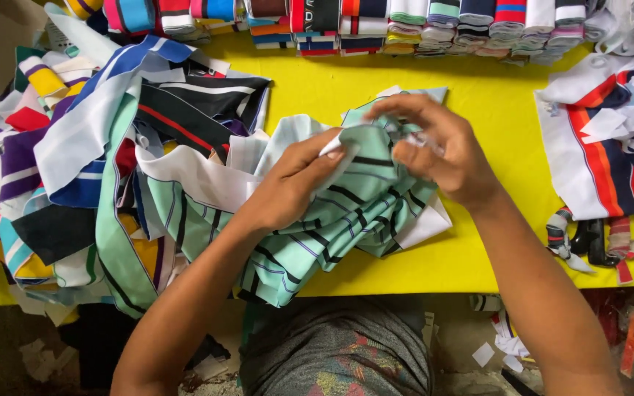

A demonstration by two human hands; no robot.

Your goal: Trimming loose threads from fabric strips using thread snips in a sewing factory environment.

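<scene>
Your left hand (295, 183) and right hand (434, 150) both grip the mint-green striped fabric piece (346, 220) on the yellow tabletop (478, 249), fingers (332, 150) pinching its upper edge. A heap of striped fabric strips (75, 169) lies at your left, folded striped collars (405, 26) line the far edge, and a white-and-navy striped piece (596, 161) lies right.

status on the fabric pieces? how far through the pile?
Done: a row of folded striped collars lines the far edge of the yellow table. In hand: the left hand and right hand both grip a mint-green striped piece and a small white tag. Left: a large loose heap of mixed striped pieces at the left, so it looks far from finished.
</scene>
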